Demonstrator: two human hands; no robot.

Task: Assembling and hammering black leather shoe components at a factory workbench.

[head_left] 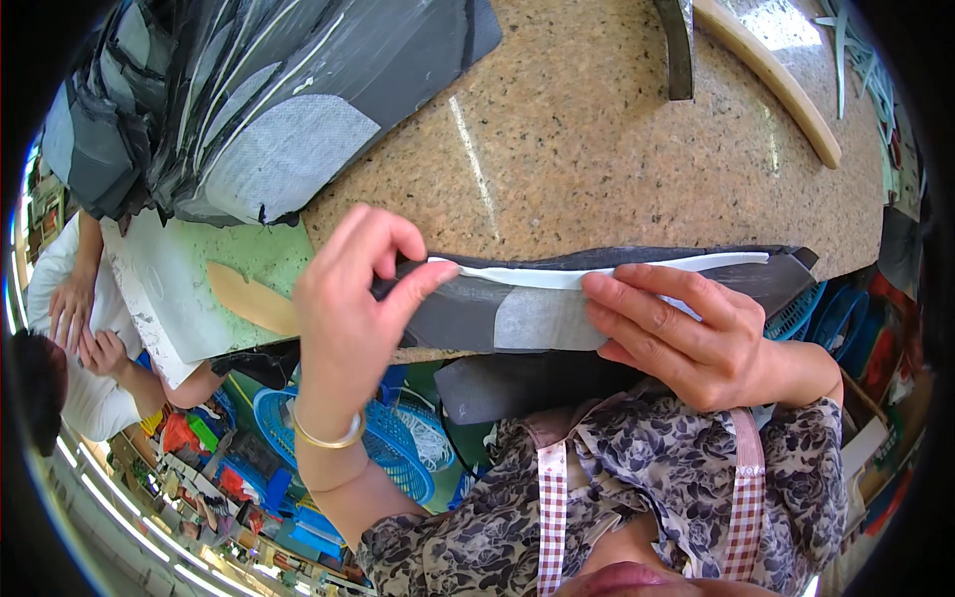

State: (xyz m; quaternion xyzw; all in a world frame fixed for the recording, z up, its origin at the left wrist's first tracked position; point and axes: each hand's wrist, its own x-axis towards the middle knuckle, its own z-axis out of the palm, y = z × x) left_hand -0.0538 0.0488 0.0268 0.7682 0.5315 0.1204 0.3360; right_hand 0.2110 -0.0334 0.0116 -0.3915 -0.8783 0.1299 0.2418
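A long dark grey panel (448, 320), leather-like, lies along the table's near edge with a pale fabric patch (542, 323) on it. Along its far edge runs a narrow white strip (527, 278). My left hand (348, 298) pinches the strip's left end between thumb and forefinger, just above the panel. Farther right, my right hand (696, 333) grips the panel, its fingertips pressing on the strip and its thumb low at the near edge. The strip's right end lies on the panel beyond my right fingers.
A heap of similar dark panels (288, 159) covers the far left of the speckled stone table (587, 149). A wooden-handled tool (776, 80) lies far right, near pale blue strips (865, 75). Blue baskets (388, 448) stand below. Another person (85, 318) sits at left.
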